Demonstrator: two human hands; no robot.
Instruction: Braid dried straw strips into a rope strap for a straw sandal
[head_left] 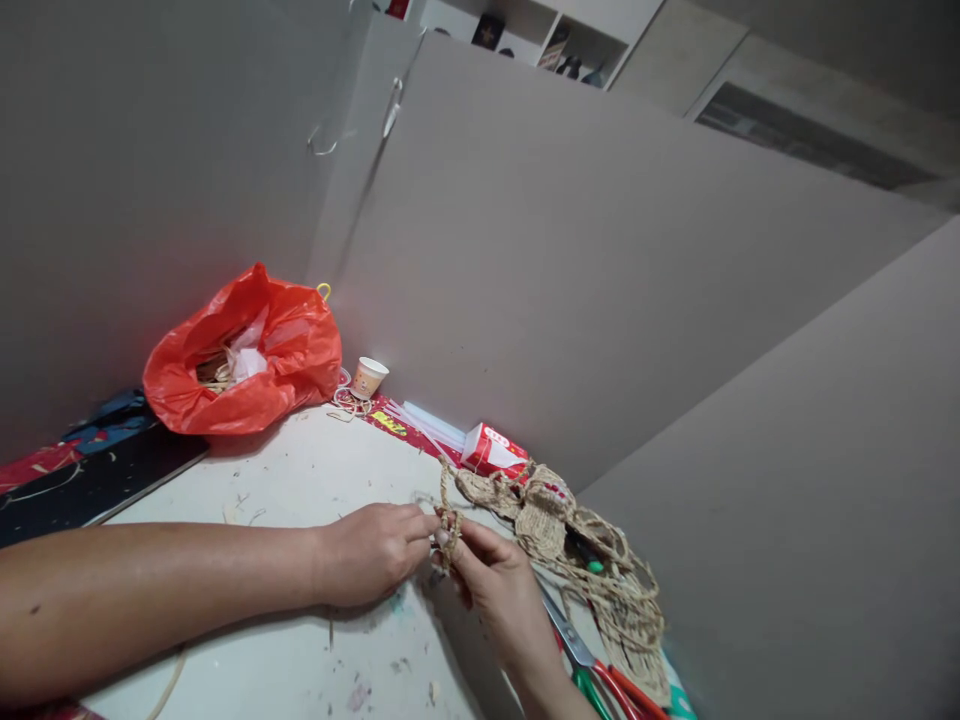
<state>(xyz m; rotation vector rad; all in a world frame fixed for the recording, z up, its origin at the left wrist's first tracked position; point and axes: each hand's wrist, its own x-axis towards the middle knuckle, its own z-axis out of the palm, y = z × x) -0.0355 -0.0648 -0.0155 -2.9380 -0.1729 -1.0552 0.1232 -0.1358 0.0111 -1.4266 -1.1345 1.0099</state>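
Observation:
My left hand (375, 550) and my right hand (499, 585) meet at the middle of the white table (300, 480). Both pinch a small knotted piece of tan jute cord (448, 522) between thumb and fingertips. The cord runs on to a woven jute piece (551, 515) that lies just right of my hands, with a looser tangle of jute netting (626, 610) trailing toward the table's near right corner. My left forearm stretches across the table's front.
A red plastic bag (244, 355) with pale material inside sits at the back left. Beside it stands a small paper cup (369, 377). A red box (491, 448) lies along the grey partition wall (600, 270). Scissors with red and green handles (600, 675) lie by my right wrist.

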